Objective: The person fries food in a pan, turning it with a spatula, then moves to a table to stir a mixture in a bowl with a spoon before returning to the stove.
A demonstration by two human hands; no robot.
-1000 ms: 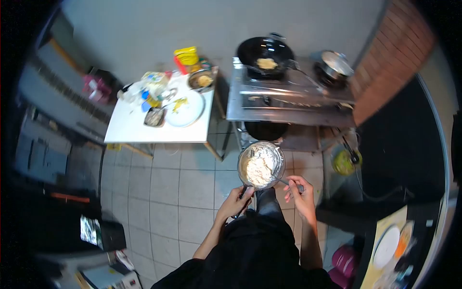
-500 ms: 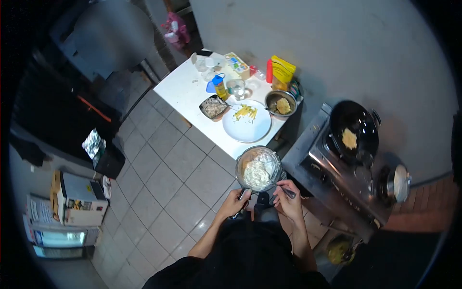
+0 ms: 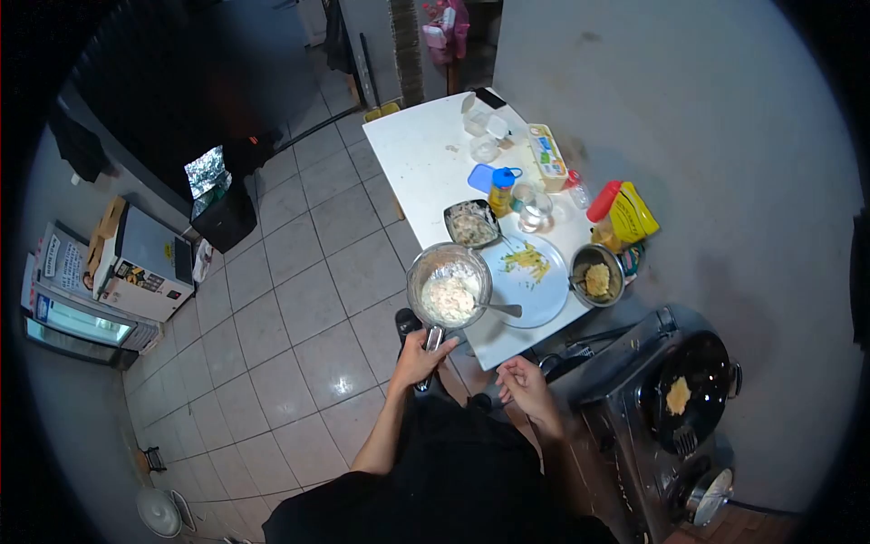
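My left hand (image 3: pixel 419 358) is closed round the handle of a saucepan (image 3: pixel 414 288) holding a white, creamy mixture (image 3: pixel 450 297). A spoon (image 3: pixel 504 309) leans in the pan, its handle sticking out to the right over the white plate (image 3: pixel 544 308). My right hand (image 3: pixel 528 390) is off the spoon, near the table's front edge, fingers loosely curled and nothing visible in them. Shredded yellow food (image 3: pixel 528 263) lies on the plate. Beside it stand a dark square bowl (image 3: pixel 473 224) of shredded food and a metal bowl (image 3: pixel 612 295) with a yellowish patty.
On the white table (image 3: pixel 408 154) are a blue-capped yellow bottle (image 3: pixel 501 192), a glass (image 3: pixel 536 214), a tub (image 3: pixel 547 158) and a yellow bag (image 3: pixel 632 218). To the right, a black frying pan (image 3: pixel 702 372) with a fritter sits on the stove (image 3: pixel 625 408). A bin (image 3: pixel 224 218) stands left.
My right hand has let go of the spoon and drawn back. The saucepan has moved to the table's left front corner, partly over the plate's edge. The view has turned left.
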